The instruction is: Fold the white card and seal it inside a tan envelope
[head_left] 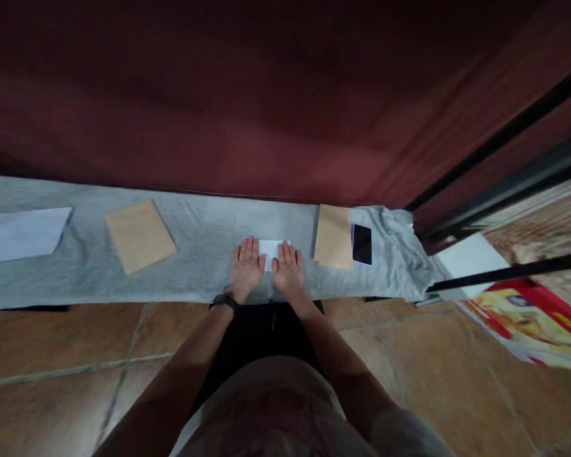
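Resting left hand (246, 266) and right hand (287, 270) flat on paper (269, 249), with fingers (250, 246) slightly apart, over desk (204, 266), left of phone (362, 244).

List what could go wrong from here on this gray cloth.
The white paper lies on gray cloth with the left hand and right hand flat at its ends: uneven pressure might wrinkle or shift it. The phone lies close beside brown paper, so lifting that carelessly might nudge the phone.

white paper (270, 248) | small, plain | lying flat on grey cloth (204, 247) | sides partly covered
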`<act>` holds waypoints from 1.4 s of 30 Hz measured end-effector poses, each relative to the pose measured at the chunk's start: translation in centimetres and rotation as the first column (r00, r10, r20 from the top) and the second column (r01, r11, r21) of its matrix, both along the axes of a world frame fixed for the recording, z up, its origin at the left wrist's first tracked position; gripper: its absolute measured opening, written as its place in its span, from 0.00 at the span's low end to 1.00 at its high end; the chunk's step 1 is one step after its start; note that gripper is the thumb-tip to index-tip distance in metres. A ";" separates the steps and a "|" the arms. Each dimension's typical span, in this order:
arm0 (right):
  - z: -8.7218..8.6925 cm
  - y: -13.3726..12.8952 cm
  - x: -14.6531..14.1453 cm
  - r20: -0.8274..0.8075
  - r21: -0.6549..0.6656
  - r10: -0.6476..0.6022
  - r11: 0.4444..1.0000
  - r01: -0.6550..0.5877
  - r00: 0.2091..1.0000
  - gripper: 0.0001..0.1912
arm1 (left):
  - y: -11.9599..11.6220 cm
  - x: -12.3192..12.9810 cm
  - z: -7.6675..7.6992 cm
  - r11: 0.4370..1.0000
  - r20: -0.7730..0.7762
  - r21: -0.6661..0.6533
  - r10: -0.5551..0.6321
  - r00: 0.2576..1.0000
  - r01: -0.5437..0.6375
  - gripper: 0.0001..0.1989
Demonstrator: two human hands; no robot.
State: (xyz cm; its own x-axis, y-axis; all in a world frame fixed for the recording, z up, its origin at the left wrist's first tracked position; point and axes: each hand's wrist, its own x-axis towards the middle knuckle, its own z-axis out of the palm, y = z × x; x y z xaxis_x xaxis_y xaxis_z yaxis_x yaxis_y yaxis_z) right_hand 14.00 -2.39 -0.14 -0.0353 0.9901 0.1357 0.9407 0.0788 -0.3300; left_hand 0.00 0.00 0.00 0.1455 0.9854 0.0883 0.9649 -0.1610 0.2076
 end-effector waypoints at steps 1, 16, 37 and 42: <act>0.1 0.1 0.0 -0.004 -0.017 -0.013 1.000 0.013 1.000 0.29 | 0.0 0.1 0.0 1.000 0.000 0.006 0.000 1.000 0.000 0.33; 1.1 2.4 -2.2 -0.057 -0.093 0.101 0.990 -0.106 0.993 0.28 | -0.1 -0.1 0.6 0.999 -0.028 -0.031 -0.023 0.999 0.022 0.31; -0.4 1.3 0.0 -0.005 -0.006 -0.051 0.999 0.051 0.999 0.32 | -0.1 0.0 0.6 1.000 -0.004 -0.013 -0.007 1.000 0.007 0.32; -0.4 0.6 0.4 0.021 -0.001 -0.063 0.998 0.063 0.998 0.32 | -0.1 0.0 0.4 1.000 0.006 -0.011 -0.010 1.000 0.010 0.32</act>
State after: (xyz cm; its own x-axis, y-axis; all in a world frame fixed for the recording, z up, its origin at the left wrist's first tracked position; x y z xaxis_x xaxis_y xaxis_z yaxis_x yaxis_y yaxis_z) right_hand 14.42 -1.74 -0.50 0.0247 0.9907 0.1335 0.9505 0.0181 -0.3101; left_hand 0.00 -0.08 0.37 0.1552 0.9848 0.0782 0.9620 -0.1687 0.2149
